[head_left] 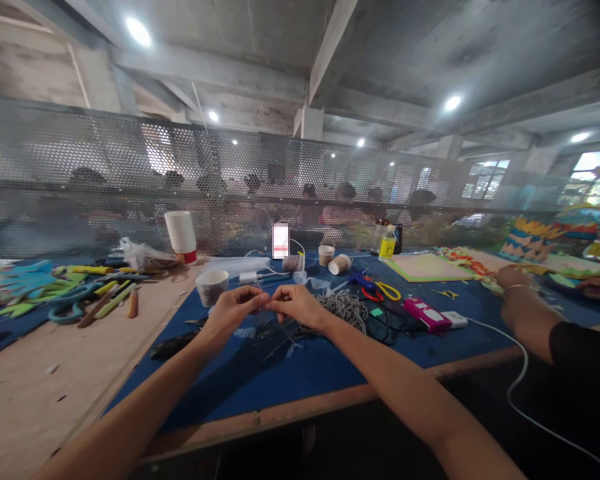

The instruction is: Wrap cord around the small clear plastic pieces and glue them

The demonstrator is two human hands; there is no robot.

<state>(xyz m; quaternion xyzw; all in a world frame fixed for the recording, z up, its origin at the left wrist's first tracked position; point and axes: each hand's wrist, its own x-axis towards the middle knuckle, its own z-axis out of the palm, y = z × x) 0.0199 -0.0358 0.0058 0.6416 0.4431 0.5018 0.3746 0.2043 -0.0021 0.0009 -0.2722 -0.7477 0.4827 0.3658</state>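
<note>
My left hand (234, 308) and my right hand (296, 304) meet fingertip to fingertip above the blue mat (300, 370). Both pinch a small thin piece between them; it is too small to make out, and may be a wire or thread. Thin dark wires (275, 337) lie on the mat just under my hands. A tangle of grey cord (345, 308) rests right beside my right wrist. A paper cup (211, 287) stands just beyond my left hand.
Yellow-handled scissors (387, 290), a pink device (427, 315) with a white cable, a yellow bottle (388, 243) and more cups sit farther back. Foam cut-outs (25, 287) lie at left. Another person's arm (535, 313) rests at right. A mesh screen (230, 180) bounds the table's far side.
</note>
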